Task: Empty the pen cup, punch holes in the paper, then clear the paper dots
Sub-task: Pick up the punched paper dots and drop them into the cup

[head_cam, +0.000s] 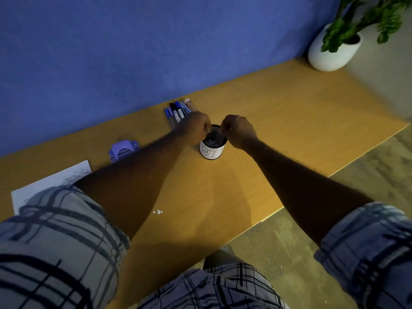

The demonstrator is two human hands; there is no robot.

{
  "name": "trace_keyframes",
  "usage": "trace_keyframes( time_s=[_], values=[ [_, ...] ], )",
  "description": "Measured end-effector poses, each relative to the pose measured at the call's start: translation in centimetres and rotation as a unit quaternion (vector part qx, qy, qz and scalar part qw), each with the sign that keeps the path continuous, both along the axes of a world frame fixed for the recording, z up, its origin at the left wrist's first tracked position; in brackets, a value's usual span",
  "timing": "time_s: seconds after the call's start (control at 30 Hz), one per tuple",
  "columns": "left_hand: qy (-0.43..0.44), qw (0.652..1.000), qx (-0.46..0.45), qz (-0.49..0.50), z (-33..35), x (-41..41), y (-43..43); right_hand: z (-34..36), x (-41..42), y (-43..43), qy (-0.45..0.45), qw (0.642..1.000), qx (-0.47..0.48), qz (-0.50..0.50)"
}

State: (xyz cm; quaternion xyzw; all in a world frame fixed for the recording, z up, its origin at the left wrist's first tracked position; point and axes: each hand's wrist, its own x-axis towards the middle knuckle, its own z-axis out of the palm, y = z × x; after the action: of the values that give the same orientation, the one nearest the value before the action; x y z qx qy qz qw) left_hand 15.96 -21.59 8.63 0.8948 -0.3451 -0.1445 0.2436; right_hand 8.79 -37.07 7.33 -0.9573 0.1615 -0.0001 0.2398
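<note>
Wall [133, 52] of matte blue fills the space beyond both hands, meeting the far edge of an orange-brown wooden table [278, 112] that runs diagonally under them. Grey mottled floor [289, 253] shows on the right hand's side, past the table's near edge. Plaid sleeves [55, 241] are rolled above the elbows on both bare arms. Far beyond the right hand, in the table's corner, stands a white pot [332, 52] with a leafy green plant.

A white paper sheet [51, 186] lies well back from the left hand, partly under that arm. A purple hole punch [123, 149] sits on the table beside the left forearm. A row of pens [178, 112] lies just beyond the left hand's knuckles.

The left hand [196, 128] and right hand [239, 130] meet over the mouth of the pen cup [211, 149], which stands upright directly below them, lettered "BI". Each hand's fingers are curled with tips pinched narrow; what they pinch is too small to tell. Pale specks show inside the cup. A few paper dots [158, 212] lie on the table between the forearms, well back from the hands.
</note>
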Motion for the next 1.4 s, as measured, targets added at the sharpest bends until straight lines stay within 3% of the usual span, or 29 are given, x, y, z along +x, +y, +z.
trace_keyframes(
  time_s=[0.13, 0.3, 0.43, 0.57, 0.67, 0.77, 1.0, 1.17, 1.4],
  values=[
    [0.044, 0.999, 0.003, 0.002, -0.4, 0.0, 0.4, -0.1, 0.1, -0.1, 0.022, 0.999, -0.010, 0.026],
    [0.170, 0.983, -0.055, 0.045, -0.9, -0.3, 1.5, -0.2, -0.6, -0.3, -0.010, 0.996, 0.093, 0.008],
    [0.294, 0.940, -0.139, 0.101, -0.6, -1.3, 3.0, -0.9, -1.6, 0.1, -0.021, 0.979, 0.199, -0.038],
    [0.385, 0.889, -0.191, 0.160, -1.0, -2.8, 5.8, -1.0, -3.7, 2.7, -0.066, 0.922, 0.368, -0.099],
    [0.384, 0.886, -0.187, 0.182, -2.2, -3.8, 8.8, -2.1, -5.4, 4.9, -0.037, 0.867, 0.480, -0.127],
    [0.349, 0.898, -0.183, 0.198, -4.0, -5.1, 12.4, -3.7, -6.6, 6.9, 0.000, 0.845, 0.518, -0.133],
    [0.217, 0.953, -0.091, 0.190, -7.4, -8.2, 19.8, -5.7, -8.2, 12.4, 0.081, 0.896, 0.429, -0.084],
    [0.178, 0.970, -0.010, 0.164, -9.4, -11.0, 23.1, -7.6, -8.8, 15.4, 0.137, 0.954, 0.255, 0.077],
    [0.069, 0.990, 0.040, 0.114, -10.3, -13.7, 23.3, -9.6, -9.8, 18.7, 0.100, 0.955, 0.108, 0.258]
  ],
)
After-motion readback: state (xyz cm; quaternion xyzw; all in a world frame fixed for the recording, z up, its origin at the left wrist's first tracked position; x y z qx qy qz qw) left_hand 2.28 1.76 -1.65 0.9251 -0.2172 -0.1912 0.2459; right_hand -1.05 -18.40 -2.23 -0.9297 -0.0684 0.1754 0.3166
